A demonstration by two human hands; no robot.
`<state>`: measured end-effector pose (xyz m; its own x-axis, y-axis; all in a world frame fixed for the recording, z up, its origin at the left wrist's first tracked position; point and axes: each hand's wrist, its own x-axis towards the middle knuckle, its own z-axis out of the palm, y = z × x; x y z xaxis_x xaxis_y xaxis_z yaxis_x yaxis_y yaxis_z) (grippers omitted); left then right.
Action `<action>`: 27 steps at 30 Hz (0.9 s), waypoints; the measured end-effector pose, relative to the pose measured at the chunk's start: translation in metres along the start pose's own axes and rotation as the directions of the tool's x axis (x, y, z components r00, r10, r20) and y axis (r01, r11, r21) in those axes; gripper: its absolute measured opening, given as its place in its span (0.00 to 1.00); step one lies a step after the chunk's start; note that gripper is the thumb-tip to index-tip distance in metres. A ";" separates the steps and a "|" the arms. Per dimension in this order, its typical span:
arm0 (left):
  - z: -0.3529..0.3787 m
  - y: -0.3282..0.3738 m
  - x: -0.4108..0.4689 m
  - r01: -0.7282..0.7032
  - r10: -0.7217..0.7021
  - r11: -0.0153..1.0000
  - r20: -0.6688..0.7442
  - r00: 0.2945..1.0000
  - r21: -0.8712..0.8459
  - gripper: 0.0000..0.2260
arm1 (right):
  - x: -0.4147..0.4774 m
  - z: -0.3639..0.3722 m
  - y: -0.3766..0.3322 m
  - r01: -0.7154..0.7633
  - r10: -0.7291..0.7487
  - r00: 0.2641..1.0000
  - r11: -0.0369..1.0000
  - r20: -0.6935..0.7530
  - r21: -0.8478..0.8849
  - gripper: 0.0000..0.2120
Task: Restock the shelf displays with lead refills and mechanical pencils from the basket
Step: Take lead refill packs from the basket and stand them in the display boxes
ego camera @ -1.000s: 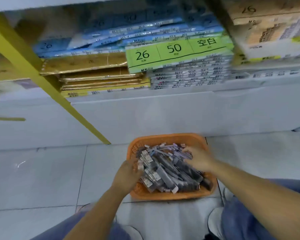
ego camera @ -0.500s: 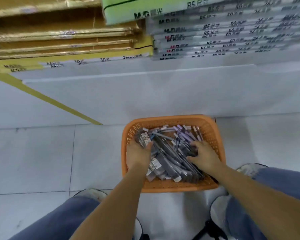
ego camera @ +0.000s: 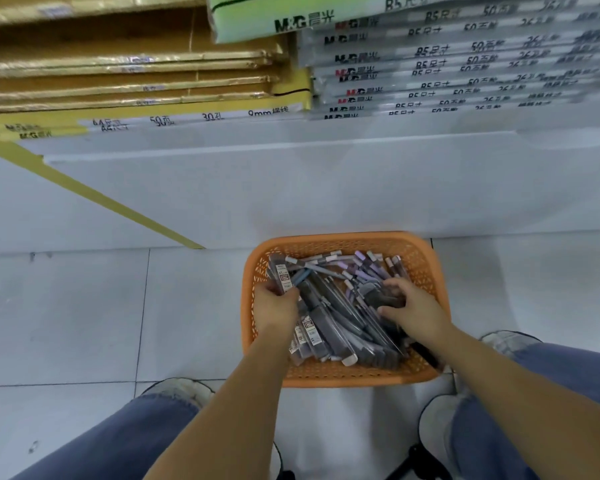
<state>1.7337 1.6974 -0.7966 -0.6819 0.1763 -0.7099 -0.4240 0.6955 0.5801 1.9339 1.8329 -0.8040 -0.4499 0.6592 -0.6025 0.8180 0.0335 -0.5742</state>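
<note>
1. Head view, the basket: an orange basket (ego camera: 347, 377) is sitting on the pale tiled floor (ego camera: 66, 323), just in front of the white shelf base (ego camera: 291, 188); it is holding a loose heap of lead packs (ego camera: 323, 327) and pencils (ego camera: 364, 266), the pencils lying mostly toward the far rim.
2. Head view, the hands: the left hand (ego camera: 276, 308) is curling its fingers round a few labelled packs (ego camera: 284, 277) at the basket's left wall; the right hand (ego camera: 414, 308) is pinching a dark pack (ego camera: 383, 299) in the heap between thumb and curled fingers; the forearms (ego camera: 222, 410) are covering part of the near rim.
3. Head view, the surroundings: above the shelf base, gold-wrapped pads (ego camera: 118, 81) are lying stacked on the left and grey pads (ego camera: 447, 74) on the right, with a green pad (ego camera: 257, 19) on top; a yellow strip (ego camera: 101, 199) is slanting down to the floor; legs (ego camera: 129, 441) in blue jeans and pale shoes (ego camera: 179, 391) are flanking the basket.
</note>
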 end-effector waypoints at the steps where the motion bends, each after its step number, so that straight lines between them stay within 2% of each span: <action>1: -0.004 -0.001 -0.001 0.007 -0.006 0.999 0.017 1.000 -0.041 0.13 | -0.001 0.000 -0.001 0.018 -0.018 1.000 0.999 -0.013 -0.028 0.24; 6: -0.021 -0.013 -0.015 0.010 0.009 0.990 0.138 0.990 -0.141 0.11 | -0.009 0.006 -0.006 0.107 -0.137 0.985 0.962 -0.107 -0.251 0.18; 8: -0.027 -0.020 -0.019 0.045 -0.003 0.980 0.212 0.977 -0.195 0.11 | -0.012 0.010 -0.006 0.127 -0.162 0.984 0.932 -0.076 -0.340 0.18; 11: -0.036 -0.025 -0.025 0.109 -0.019 0.954 0.308 0.951 -0.278 0.17 | -0.013 0.010 -0.004 0.122 -0.136 0.991 0.936 -0.019 -0.331 0.22; 14: -0.043 -0.029 -0.030 0.178 -0.021 0.907 0.381 0.924 -0.381 0.19 | -0.010 0.008 -0.002 0.085 -0.087 0.996 0.939 0.009 -0.334 0.18; 19: -0.054 -0.023 -0.044 0.236 -0.066 0.891 0.405 0.912 -0.388 0.14 | -0.011 -0.008 -0.011 0.015 -0.012 1.000 0.989 0.020 -0.147 0.14; 23: -0.056 -0.005 -0.056 0.182 0.005 0.903 0.433 0.901 -0.389 0.03 | -0.021 -0.041 -0.049 0.125 -0.125 0.992 0.992 -0.018 -0.012 0.16; 25: -0.057 0.011 -0.068 0.109 0.061 0.930 0.443 0.894 -0.350 0.08 | -0.035 -0.063 -0.078 0.199 -0.196 0.980 0.976 -0.044 0.088 0.21; 27: -0.059 0.033 -0.084 0.042 0.142 0.935 0.480 0.866 -0.353 0.16 | -0.056 -0.085 -0.108 0.241 -0.242 0.970 0.943 -0.024 0.230 0.20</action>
<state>1.7419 1.6640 -0.6937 -0.3647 0.5853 -0.7242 -0.6354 0.4121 0.6531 1.9011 1.8557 -0.6609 -0.6257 0.6493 -0.4324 0.5809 0.0178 -0.8138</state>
